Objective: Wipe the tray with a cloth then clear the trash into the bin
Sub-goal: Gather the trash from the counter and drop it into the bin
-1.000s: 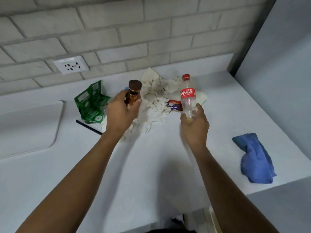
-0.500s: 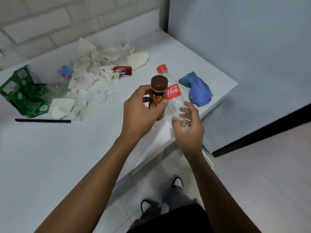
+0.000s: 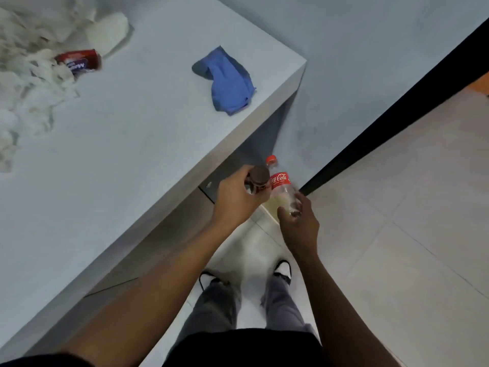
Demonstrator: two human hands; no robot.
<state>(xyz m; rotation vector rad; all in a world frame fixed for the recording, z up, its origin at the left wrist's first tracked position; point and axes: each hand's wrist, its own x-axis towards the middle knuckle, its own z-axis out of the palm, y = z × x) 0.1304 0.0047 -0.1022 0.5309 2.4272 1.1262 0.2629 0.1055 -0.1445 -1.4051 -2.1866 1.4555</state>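
With your left hand point(image 3: 235, 200) wrapped tight round the small brown-capped jar point(image 3: 258, 181) and your right hand point(image 3: 297, 221) gripping the clear red-capped plastic bottle point(image 3: 281, 189) past the white table point(image 3: 111, 154) edge, lower both gently into the bin, which I cannot see.

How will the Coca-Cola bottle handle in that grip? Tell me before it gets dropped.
The Coca-Cola bottle looks nearly empty and clear, so it is probably light. Thin plastic may flex under the right hand, which holds only its lower end. Being round, it would likely roll if set down on its side.
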